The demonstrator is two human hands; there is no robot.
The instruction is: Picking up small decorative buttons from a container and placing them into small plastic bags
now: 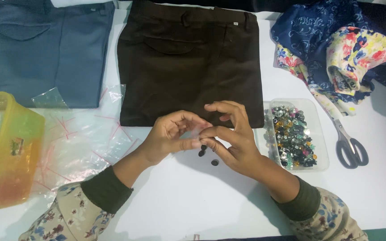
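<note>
Two dark buttons lie loose at frame centre below the left hand and right hand, whose fingertips pinch something small (unclear); brown trousers above look untouched.

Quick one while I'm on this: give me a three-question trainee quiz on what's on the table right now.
1. True or false: the scissors lie left of the clear tub of beads.
2. Which folded trousers lie just beyond the hands: A brown, B blue-grey?
3. What lies on the white table right under the left hand and right hand?

Key: 1 false, they lie right of it. 2 A. 3 a few small dark buttons.
</note>
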